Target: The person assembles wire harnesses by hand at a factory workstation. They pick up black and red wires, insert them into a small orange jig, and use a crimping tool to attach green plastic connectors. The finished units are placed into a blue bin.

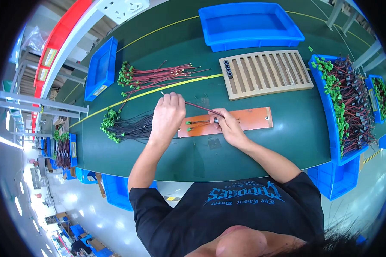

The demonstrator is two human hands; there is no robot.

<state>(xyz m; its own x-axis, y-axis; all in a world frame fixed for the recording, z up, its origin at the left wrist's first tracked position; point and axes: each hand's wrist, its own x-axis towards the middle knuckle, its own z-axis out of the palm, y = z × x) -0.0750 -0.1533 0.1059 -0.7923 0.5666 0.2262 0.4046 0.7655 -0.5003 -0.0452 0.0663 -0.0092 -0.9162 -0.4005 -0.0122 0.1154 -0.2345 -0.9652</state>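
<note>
A dark red wire (201, 107) spans the gap between my two hands. My left hand (169, 113) is closed around its left part, and a small pale tip (162, 93) pokes out by the knuckles. My right hand (229, 126) pinches the wire's other end and a small black cylindrical part (216, 121), mostly covered by the fingers. Below them lies an orange board (255, 118) with two green connectors (189, 129) on it, their dark wires running toward my right hand. Beside my left hand a bundle of black wires (135, 127) with green connectors rests on the green table.
Red wires (158, 77) with green connectors lie farther back. A slotted wooden rack (266, 73) holds several black parts at its left end. Blue bins stand at the back (251, 40), left (101, 70) and right; the right bin (336, 156) is full of wired connectors.
</note>
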